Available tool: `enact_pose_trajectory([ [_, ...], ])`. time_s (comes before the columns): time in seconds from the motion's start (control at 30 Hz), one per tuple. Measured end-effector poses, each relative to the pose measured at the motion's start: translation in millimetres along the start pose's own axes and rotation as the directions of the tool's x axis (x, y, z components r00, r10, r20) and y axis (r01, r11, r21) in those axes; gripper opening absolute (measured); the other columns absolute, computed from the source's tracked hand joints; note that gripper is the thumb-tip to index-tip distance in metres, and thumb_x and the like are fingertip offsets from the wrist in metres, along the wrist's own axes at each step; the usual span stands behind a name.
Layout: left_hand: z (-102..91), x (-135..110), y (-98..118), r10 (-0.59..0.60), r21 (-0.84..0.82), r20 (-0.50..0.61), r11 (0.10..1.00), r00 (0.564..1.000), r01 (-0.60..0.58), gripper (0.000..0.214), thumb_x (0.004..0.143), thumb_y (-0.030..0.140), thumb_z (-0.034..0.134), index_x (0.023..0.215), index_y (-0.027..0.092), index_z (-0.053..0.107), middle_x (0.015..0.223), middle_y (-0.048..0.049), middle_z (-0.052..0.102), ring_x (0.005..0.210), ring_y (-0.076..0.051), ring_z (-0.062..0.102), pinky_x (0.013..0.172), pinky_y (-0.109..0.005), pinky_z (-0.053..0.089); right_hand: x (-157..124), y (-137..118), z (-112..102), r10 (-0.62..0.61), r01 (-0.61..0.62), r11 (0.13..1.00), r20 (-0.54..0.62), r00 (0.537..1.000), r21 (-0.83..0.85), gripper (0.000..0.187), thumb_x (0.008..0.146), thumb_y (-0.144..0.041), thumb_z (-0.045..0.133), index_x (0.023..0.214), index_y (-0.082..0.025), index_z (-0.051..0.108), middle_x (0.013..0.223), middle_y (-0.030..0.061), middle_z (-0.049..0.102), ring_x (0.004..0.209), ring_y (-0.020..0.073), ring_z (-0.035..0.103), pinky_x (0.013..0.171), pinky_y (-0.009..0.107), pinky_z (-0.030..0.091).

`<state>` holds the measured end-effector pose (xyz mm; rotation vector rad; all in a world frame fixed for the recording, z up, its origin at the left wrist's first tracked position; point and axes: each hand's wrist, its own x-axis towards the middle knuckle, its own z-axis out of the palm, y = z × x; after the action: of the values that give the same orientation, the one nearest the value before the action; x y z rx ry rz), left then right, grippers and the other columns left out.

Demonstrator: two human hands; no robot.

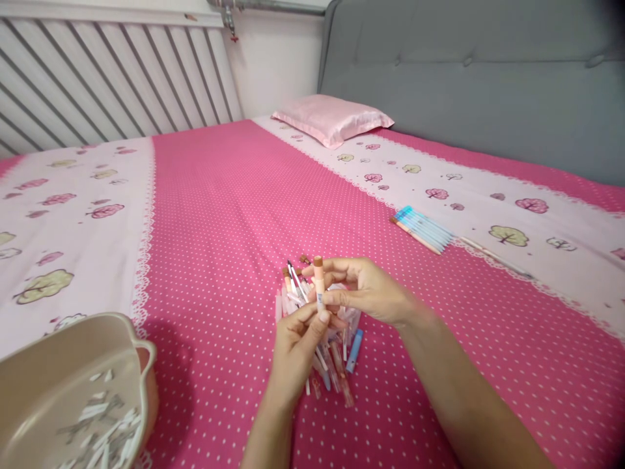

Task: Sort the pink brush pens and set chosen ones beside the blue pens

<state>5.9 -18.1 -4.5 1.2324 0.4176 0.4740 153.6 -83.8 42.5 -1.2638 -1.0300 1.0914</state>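
My left hand (295,345) and my right hand (364,286) meet over a pile of pens (332,352) on the pink dotted bedsheet (234,215). Both hands pinch one peach-coloured pen (319,280) with a brown cap, held upright. My left hand's fingers grip its lower end. My right hand's thumb and fingers close round its middle. The pile beneath holds several pens, peach, clear and blue, partly hidden by my hands.
A row of light-blue pens (424,229) lies on the bed to the right, with one thin pen (493,256) beside it. A beige tub (73,391) with white scraps sits at lower left. A pink pillow (332,118) and grey headboard (469,78) stand behind.
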Motion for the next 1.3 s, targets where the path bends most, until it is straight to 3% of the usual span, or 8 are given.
enact_pose_trajectory([
  [0.17,-0.3,1.5,-2.0,0.102,0.186,-0.117,0.979,0.988,-0.08,0.024,0.082,0.038,0.062,0.09,0.019,0.075,0.082,-0.0062,0.073,0.081,-0.02,0.066,0.076,-0.029,0.049,0.1,-0.3,1.2,-0.087,0.086,0.995,-0.005,0.996,-0.06,0.022,0.076,-0.021,0.069,0.097,-0.018,0.066,0.084,0.001,0.067,0.088,0.0158,0.063,0.086,0.034,0.049],
  [0.33,0.4,-1.1,-1.8,0.234,0.314,-0.205,0.935,0.95,-0.163,0.018,0.078,0.034,0.068,0.09,0.023,0.076,0.079,-0.0035,0.073,0.079,-0.019,0.066,0.074,-0.028,0.05,0.1,2.2,2.2,-0.13,0.13,0.99,0.011,0.991,-0.055,0.029,0.075,-0.019,0.07,0.104,-0.02,0.065,0.088,0.0013,0.067,0.091,0.0156,0.063,0.082,0.031,0.05],
  [0.53,4.0,-3.4,-1.7,0.247,0.297,-0.282,0.941,0.927,-0.161,0.019,0.078,0.035,0.067,0.089,0.021,0.075,0.074,-0.0028,0.071,0.075,-0.018,0.066,0.073,-0.027,0.051,1.2,2.2,7.2,-0.117,0.117,0.993,-0.02,0.993,-0.001,0.039,0.08,-0.021,0.066,0.118,-0.024,0.058,0.094,0.0017,0.067,0.087,0.0144,0.065,0.077,0.03,0.053],
  [0.7,1.7,0.5,-2.2,0.25,0.185,-0.493,0.966,0.833,-0.18,0.024,0.079,0.039,0.065,0.089,0.018,0.071,0.069,-0.0019,0.069,0.067,-0.014,0.065,0.068,-0.024,0.051,6.2,3.4,1.3,-0.206,0.19,0.978,-0.237,0.949,-0.089,0.027,0.083,-0.02,0.06,0.11,-0.02,0.06,0.107,0.0062,0.067,0.102,0.0155,0.062,0.092,0.034,0.048],
  [0.83,0.0,3.2,-1.8,0.248,0.154,-0.587,0.969,0.771,-0.194,0.024,0.079,0.039,0.065,0.089,0.017,0.068,0.067,-0.001,0.067,0.062,-0.011,0.061,0.061,-0.02,0.049,11.5,13.9,-12.0,-0.107,0.005,0.976,-0.464,0.88,-0.216,0.025,0.08,-0.011,0.057,0.103,-0.016,0.061,0.102,0.0081,0.068,0.095,0.0152,0.064,0.089,0.035,0.049],
  [0.93,0.3,4.2,-1.9,0.243,0.145,-0.636,0.97,0.733,-0.196,0.022,0.078,0.037,0.066,0.086,0.016,0.067,0.068,-0.0009,0.066,0.061,-0.011,0.059,0.059,-0.019,0.048,15.5,24.6,-19.1,-0.043,-0.115,0.958,-0.528,0.848,-0.262,0.025,0.078,-0.006,0.054,0.1,-0.015,0.061,0.098,0.0089,0.069,0.091,0.0151,0.065,0.087,0.035,0.05],
  [1.1,-1.5,5.8,-4.4,0.259,0.152,-0.698,0.965,0.668,-0.214,0.021,0.078,0.036,0.066,0.085,0.016,0.065,0.07,-0.0003,0.064,0.061,-0.01,0.056,0.058,-0.019,0.047,19.9,37.8,-18.8,-0.093,-0.125,0.897,-0.458,0.884,-0.424,0.026,0.079,-0.008,0.053,0.102,-0.015,0.062,0.101,0.009,0.069,0.091,0.016,0.065,0.087,0.036,0.05],
  [1.3,-2.9,6.4,-5.3,0.253,0.157,-0.708,0.967,0.659,-0.203,0.02,0.078,0.036,0.066,0.083,0.016,0.065,0.07,0.001,0.063,0.061,-0.009,0.055,0.059,-0.019,0.045,21.2,41.4,-7.4,-0.208,-0.043,0.677,-0.247,0.947,-0.735,0.035,0.085,-0.014,0.048,0.118,-0.015,0.059,0.122,0.0112,0.062,0.113,0.0226,0.057,0.099,0.042,0.042],
])
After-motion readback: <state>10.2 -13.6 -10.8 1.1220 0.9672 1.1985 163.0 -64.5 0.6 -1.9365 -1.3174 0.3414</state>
